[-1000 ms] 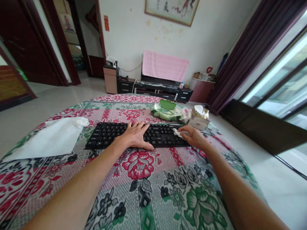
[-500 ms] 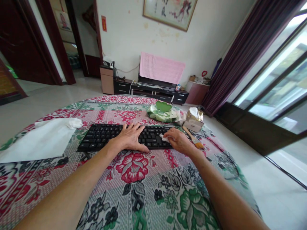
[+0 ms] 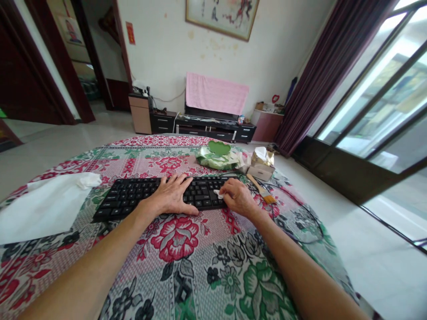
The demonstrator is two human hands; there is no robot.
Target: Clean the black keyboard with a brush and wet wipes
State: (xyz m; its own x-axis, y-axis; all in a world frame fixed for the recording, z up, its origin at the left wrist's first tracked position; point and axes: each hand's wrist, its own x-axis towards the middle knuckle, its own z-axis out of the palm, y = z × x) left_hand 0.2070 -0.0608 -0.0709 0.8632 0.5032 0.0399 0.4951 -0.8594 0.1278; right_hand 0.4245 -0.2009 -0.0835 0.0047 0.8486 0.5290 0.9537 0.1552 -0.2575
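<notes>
A black keyboard (image 3: pixel 133 195) lies across the flowered tablecloth (image 3: pixel 200 266) in front of me. My left hand (image 3: pixel 171 198) rests flat on its middle keys, fingers spread. At the keyboard's right end my right hand (image 3: pixel 237 198) is closed on a small white wipe (image 3: pixel 218 194), which is pressed against the keys.
A green wet-wipe pack (image 3: pixel 216 158) and a small tissue box (image 3: pixel 262 165) stand behind the keyboard. A wooden brush (image 3: pixel 262 190) and the black keyboard cable (image 3: pixel 296 218) lie to the right. White paper sheets (image 3: pixel 40 206) cover the table's left side. The table edge drops off on the right.
My right hand slid the wipe leftward along the keyboard's right end. The brush, hidden behind that hand before, has come into sight. My view turned to the right.
</notes>
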